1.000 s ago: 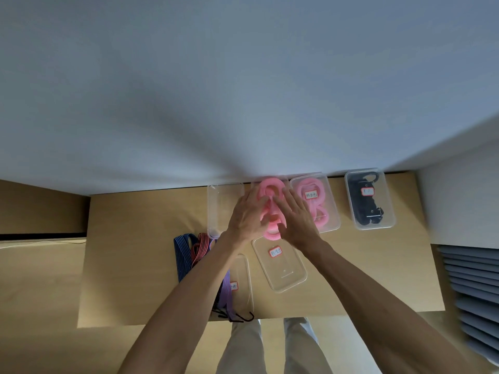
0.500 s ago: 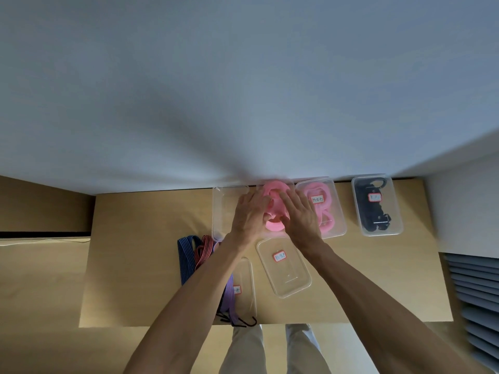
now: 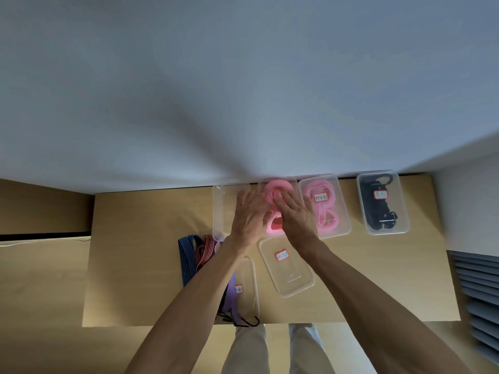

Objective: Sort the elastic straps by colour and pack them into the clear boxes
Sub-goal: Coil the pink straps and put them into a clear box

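The coiled pink strap [image 3: 278,193] is pressed flat into the open clear box [image 3: 261,190] at the table's far edge by the spread left hand [image 3: 249,214] and right hand [image 3: 295,217], seemingly so the loose lid [image 3: 287,265] lying nearby can be fitted

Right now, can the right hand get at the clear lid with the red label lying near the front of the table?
Probably yes. The lid lies bare just below the right hand, with nothing on it, though that hand is pressing on the pink strap.

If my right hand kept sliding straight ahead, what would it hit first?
Probably the far end of the pink strap under the right hand, then the wall just behind; depth is unclear.
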